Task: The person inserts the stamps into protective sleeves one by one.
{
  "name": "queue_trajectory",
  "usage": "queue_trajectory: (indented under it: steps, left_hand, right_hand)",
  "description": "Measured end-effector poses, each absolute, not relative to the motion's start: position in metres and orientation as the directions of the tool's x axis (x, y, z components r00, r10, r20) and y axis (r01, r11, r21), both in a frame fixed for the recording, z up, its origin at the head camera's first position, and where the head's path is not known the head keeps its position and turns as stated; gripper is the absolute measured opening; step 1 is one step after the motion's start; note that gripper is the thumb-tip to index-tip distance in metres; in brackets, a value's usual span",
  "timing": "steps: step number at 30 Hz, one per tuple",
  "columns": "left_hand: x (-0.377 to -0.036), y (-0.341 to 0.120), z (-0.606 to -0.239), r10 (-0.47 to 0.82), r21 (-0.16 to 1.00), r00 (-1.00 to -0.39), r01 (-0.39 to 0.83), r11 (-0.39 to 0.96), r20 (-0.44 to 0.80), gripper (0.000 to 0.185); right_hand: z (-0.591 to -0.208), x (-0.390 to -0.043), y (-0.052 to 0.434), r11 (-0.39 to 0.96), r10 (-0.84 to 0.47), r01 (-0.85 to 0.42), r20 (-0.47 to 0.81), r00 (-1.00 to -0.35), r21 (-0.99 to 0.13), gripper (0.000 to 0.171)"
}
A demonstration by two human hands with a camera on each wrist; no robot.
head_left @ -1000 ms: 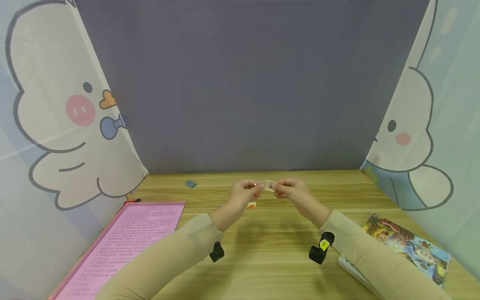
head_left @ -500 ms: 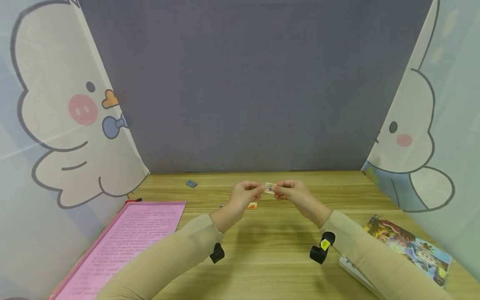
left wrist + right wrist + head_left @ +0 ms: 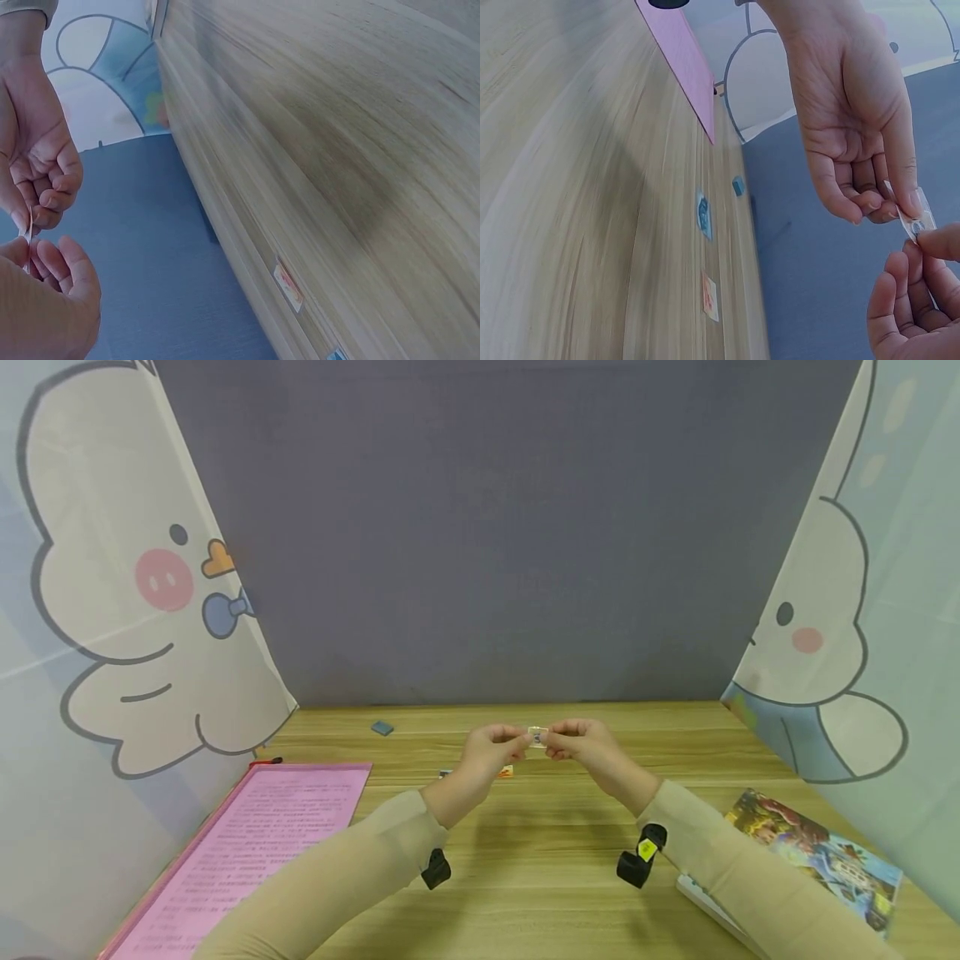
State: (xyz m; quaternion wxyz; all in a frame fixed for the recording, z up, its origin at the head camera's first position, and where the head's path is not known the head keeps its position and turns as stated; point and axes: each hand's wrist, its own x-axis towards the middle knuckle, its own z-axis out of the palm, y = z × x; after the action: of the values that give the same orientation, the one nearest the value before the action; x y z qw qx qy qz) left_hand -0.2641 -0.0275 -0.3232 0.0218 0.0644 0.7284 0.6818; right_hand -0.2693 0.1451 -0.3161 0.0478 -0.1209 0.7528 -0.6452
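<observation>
Two hands pinch one tiny clear card (image 3: 536, 737) in the air above the wooden table (image 3: 540, 860). Left hand (image 3: 491, 750) nips its left end, right hand (image 3: 581, 745) its right. Small cards (image 3: 504, 771) lie below.

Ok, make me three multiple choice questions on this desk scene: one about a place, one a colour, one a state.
1. Where is the small card?
A. flat on the table
B. in the air between both hands
C. on the pink sheet

2. What colour is the sheet at the left of the table?
A. pink
B. green
C. white

3. How does the left hand stand?
A. flat on the table
B. pinching the card
C. closed on a pen

B: both the left hand and the right hand pinch it above the wood.
A: the sheet is plainly pink.
B: fingertips meet on the card's edge.
</observation>
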Motion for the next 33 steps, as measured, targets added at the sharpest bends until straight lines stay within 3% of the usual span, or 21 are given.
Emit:
queue_trajectory:
  steps: [14,33]
  left_hand:
    - [-0.2600,-0.0304,-0.3175,0.157,0.998,-0.986,0.055,0.007,0.053,0.026]
    - [-0.2641,-0.0310,-0.3208,0.136,0.995,-0.989,0.075,0.066,0.066,0.025]
  right_hand:
    - [-0.3150,-0.2679,0.1485,0.001,-0.347,-0.111,0.103,-0.932,-0.994,0.030]
    - [-0.3149,-0.2685,0.1482,0.036,-0.286,-0.149,0.133,-0.949,-0.988,0.034]
